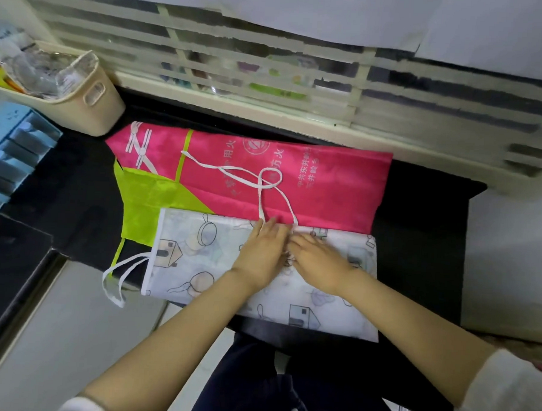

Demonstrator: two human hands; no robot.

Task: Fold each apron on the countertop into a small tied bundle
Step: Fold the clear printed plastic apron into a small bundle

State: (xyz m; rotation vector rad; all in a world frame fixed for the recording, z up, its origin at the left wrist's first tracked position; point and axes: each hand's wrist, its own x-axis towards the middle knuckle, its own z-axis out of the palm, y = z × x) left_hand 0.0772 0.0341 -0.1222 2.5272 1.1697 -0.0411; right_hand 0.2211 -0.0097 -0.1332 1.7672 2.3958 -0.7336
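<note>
Both hands meet at the far edge of the white printed apron [199,264] on the near countertop [417,242]. Left hand [263,248] and right hand [317,257] lie flat, fingers together, likely pressing the fold where the white straps [264,186] trail onto the pink apron [342,183].

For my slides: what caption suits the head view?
Folding aprons: left hand and right hand rest on a white apron overlapping a pink apron on the black countertop.
</note>
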